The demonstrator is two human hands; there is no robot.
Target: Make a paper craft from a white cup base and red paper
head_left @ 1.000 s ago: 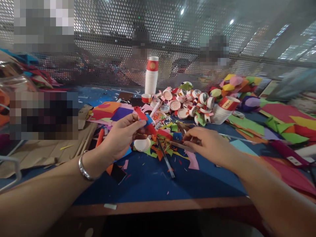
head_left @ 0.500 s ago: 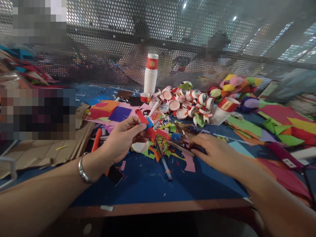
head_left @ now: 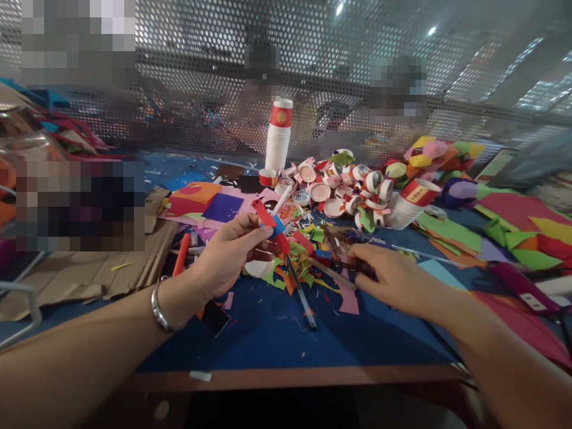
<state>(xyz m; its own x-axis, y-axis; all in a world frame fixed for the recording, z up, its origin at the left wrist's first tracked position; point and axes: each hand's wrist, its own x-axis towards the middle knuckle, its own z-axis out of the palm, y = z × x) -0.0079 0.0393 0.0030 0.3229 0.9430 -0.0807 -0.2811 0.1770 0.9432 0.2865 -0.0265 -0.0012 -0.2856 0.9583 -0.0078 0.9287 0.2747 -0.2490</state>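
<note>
My left hand (head_left: 226, 256) is closed in a pinch on a red paper strip with a blue piece on it (head_left: 271, 225), held up above a heap of coloured paper scraps (head_left: 308, 256). A silver bracelet (head_left: 159, 308) sits on that wrist. My right hand (head_left: 393, 277) lies low over the scraps, its fingers curled on a thin dark tool (head_left: 344, 262) that I cannot make out. A dark pen (head_left: 300, 292) lies on the blue table (head_left: 268, 333) between my hands. A small white cup (head_left: 258, 268) sits under my left fingers.
A tall stack of white paper cups (head_left: 277, 138) with a red band stands at the back. Several cut cup rings and bases (head_left: 344, 187) lie piled beside a tipped cup (head_left: 409, 202). Coloured paper sheets (head_left: 513, 226) cover the right, cardboard (head_left: 89, 268) the left. A perforated metal screen (head_left: 313, 71) closes off the back.
My right hand has dropped lower onto the scraps and shifted slightly right. My left hand has kept the red strip raised in about the same place.
</note>
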